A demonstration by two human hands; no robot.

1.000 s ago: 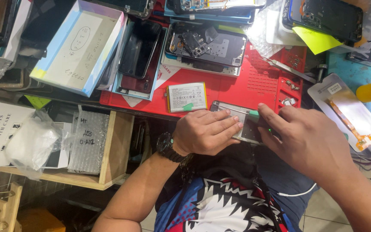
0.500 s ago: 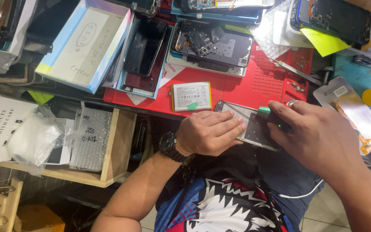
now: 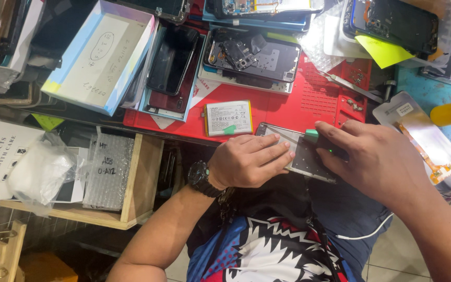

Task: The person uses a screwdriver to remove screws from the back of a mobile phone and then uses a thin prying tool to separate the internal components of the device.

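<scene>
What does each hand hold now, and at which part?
Left hand presses the phone panel at its left end. Right hand grips a green-tipped tool by its dark body.

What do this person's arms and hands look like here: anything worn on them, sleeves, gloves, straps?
Both arms are bare to above the elbow, with no sleeves in view. The left hand and right hand wear no gloves, and no rings show on the visible fingers. A black wristwatch with a round dark face and dark strap sits on the left wrist. The right wrist is bare.
</scene>
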